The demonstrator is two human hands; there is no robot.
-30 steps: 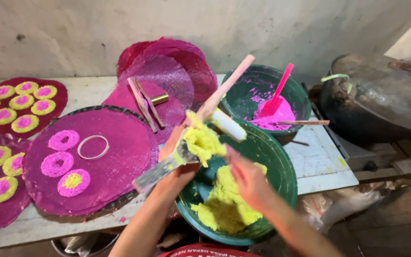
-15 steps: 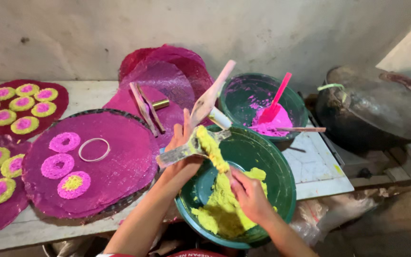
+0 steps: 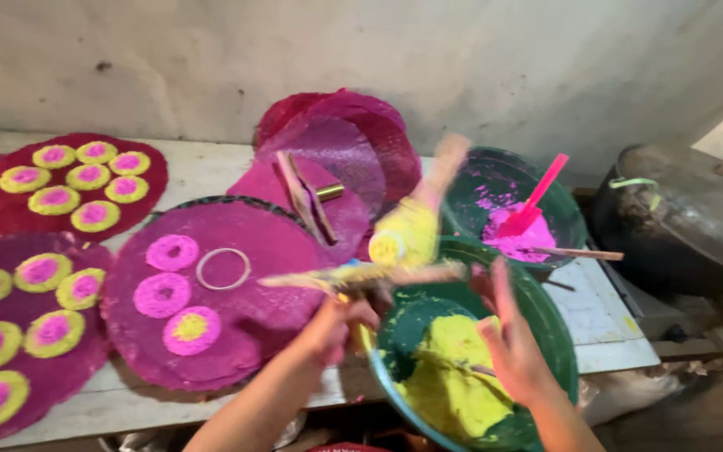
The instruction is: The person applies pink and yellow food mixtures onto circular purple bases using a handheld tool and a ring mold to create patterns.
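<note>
My left hand (image 3: pixel 335 325) is closed around the handle of a flat scraper (image 3: pixel 361 274), which is blurred and smeared with yellow and lies level over the near rim of a green bowl (image 3: pixel 558 335). The bowl holds yellow dough (image 3: pixel 449 372). Over that dough, my right hand (image 3: pixel 514 347) has its fingers spread and holds nothing. A pale pink stick (image 3: pixel 416 222) with a lump of yellow dough on it leans up out of the bowl, just beyond the scraper.
A round magenta mat (image 3: pixel 236 335) to the left carries pink dough rings, one with a yellow centre, and a metal ring (image 3: pixel 223 268). More mats with yellow-and-pink discs (image 3: pixel 77 180) lie far left. Behind stand stacked magenta mats (image 3: pixel 345 138), a green bowl of pink dough with a pink spoon (image 3: pixel 533 205), and a dark pot (image 3: pixel 679 218).
The scraper has swung from tilted to level and the yellow lump has come off it. My right hand has lifted from the dough and its fingers have spread.
</note>
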